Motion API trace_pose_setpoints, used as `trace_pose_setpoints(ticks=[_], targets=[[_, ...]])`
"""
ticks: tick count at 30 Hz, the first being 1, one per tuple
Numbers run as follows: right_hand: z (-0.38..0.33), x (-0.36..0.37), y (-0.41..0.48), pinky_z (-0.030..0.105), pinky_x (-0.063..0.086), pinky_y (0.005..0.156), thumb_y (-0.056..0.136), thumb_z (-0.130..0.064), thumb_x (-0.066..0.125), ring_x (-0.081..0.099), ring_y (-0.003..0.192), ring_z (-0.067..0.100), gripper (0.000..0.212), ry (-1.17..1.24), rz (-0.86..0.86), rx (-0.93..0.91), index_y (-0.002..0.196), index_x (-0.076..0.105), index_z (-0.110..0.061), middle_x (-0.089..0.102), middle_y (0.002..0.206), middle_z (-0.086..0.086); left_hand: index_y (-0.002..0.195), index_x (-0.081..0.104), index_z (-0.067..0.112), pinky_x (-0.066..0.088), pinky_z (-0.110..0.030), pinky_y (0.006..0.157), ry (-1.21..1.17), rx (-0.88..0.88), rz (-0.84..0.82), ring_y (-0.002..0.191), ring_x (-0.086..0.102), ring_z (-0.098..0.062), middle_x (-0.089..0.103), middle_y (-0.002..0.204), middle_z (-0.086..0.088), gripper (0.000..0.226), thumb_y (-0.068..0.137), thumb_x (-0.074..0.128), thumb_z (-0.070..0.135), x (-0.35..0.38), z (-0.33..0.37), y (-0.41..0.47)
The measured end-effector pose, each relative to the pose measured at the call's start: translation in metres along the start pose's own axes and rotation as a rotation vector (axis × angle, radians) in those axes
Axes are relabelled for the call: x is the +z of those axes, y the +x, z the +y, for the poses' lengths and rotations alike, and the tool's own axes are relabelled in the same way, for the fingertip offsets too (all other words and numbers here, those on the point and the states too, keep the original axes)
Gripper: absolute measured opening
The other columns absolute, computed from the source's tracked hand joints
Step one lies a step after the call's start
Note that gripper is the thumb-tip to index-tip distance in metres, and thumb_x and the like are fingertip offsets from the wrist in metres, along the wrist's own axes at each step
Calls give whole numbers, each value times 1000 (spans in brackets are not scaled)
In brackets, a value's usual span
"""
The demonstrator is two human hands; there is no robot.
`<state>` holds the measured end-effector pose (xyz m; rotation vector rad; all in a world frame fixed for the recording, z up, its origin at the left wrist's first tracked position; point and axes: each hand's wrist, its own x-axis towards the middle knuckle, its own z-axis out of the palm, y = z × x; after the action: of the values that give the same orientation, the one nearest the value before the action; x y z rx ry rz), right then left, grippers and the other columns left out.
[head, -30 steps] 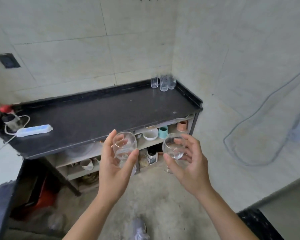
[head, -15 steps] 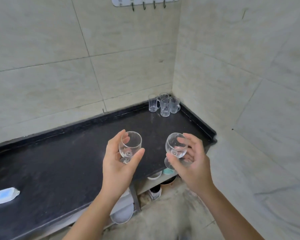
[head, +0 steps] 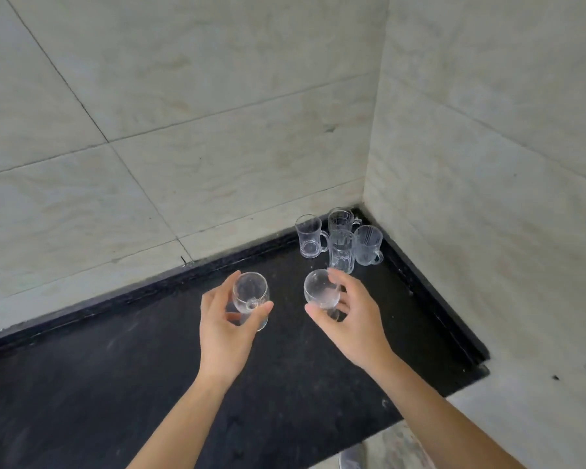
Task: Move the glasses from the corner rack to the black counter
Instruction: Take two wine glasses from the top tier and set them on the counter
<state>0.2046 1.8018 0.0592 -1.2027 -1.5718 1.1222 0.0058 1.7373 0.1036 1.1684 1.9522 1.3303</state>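
Note:
My left hand [head: 224, 330] grips a clear stemmed wine glass [head: 250, 296] by its bowl, held above the black counter [head: 115, 384]. In my right hand [head: 352, 319] is a second clear wine glass [head: 320, 289], also held by the bowl, its stem and foot showing between my fingers. Both glasses hang upright over the counter's right half. Several clear handled glass mugs [head: 340, 242] stand grouped in the counter's back right corner, just beyond the right glass. The corner rack is out of view.
Tiled walls [head: 217, 113] close in the counter at the back and on the right. A raised black lip [head: 430, 299] runs along the counter's right and back edges. Bare black surface lies left of and in front of my hands.
I have moved closer and look down more steeply. Both hands have carried the glasses forward over the counter, nearer the mugs in the corner. The shelves below have dropped out of view.

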Motion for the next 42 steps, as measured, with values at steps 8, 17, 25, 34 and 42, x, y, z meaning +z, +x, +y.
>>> trace_pose_setpoints(ticks=[8, 17, 25, 34, 42], targets=[[60, 27, 99, 38, 55, 99, 78, -45, 83, 61, 114, 5, 63, -221, -137, 122, 132, 50, -48, 56, 128, -18, 138, 54, 32, 55, -25, 87, 7, -202, -42, 92, 63, 12, 56, 132, 9, 72, 75, 86, 24, 50, -43, 105], [96, 75, 150, 43, 58, 87, 83, -28, 82, 67, 92, 8, 50, -307, -70, 262, 125, 54, -28, 64, 117, -11, 129, 58, 29, 48, -24, 92, 93, -257, -232, 98, 65, -6, 67, 113, 11, 63, 74, 86, 16, 93, -97, 195], [130, 99, 180, 45, 56, 93, 89, -18, 76, 59, 113, 15, 51, -357, -10, 359, 132, 48, -22, 57, 123, -4, 142, 50, 22, 43, -23, 96, 144, -259, -370, 120, 61, -16, 64, 134, 1, 73, 76, 83, 16, 132, -129, 247], [136, 107, 191, 44, 53, 98, 91, -28, 74, 56, 124, 18, 62, -452, 7, 369, 144, 43, -18, 56, 136, 0, 151, 37, 28, 54, -41, 99, 154, -246, -465, 121, 62, -24, 58, 141, -4, 84, 80, 80, 16, 144, -142, 272], [96, 90, 175, 24, 20, 116, 94, -32, 72, 20, 155, 19, 97, -435, -139, 435, 162, 6, -16, 18, 169, 7, 158, 17, 23, 30, -41, 120, 252, -116, -395, 151, 25, -20, 26, 164, 0, 86, 90, 71, 29, 110, -121, 245]])
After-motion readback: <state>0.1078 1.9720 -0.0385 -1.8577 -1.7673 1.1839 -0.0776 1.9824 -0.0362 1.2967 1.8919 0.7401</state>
